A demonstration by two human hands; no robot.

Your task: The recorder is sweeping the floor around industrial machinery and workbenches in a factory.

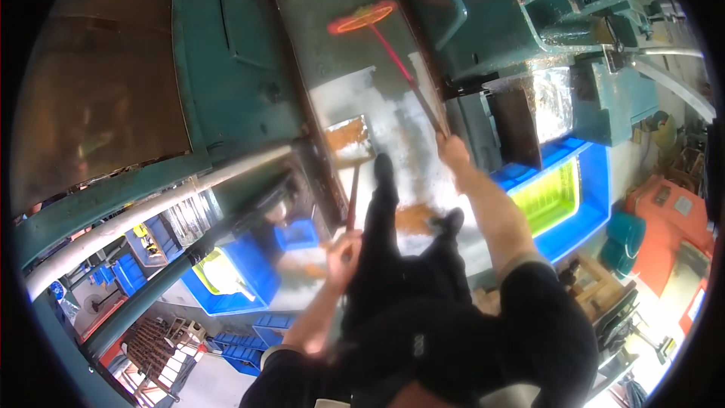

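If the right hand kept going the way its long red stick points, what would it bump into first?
Probably the floor. The right hand holds a red-handled broom whose orange head already seems to rest on the grey floor, beside the green machine. Depth is unclear.

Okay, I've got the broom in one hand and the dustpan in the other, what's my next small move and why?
Probably draw the red broom head back down the floor toward the dustpan. The right hand has it stretched far ahead, while the left hand sets the pan, already holding brown debris, near your feet.

– what's around the edges?
– blue bins point(234, 276) with yellow-green inside, one more blue bin point(563, 196) at right, green machine housing point(226, 45), an orange machine point(668, 227), a grey pipe point(143, 219).
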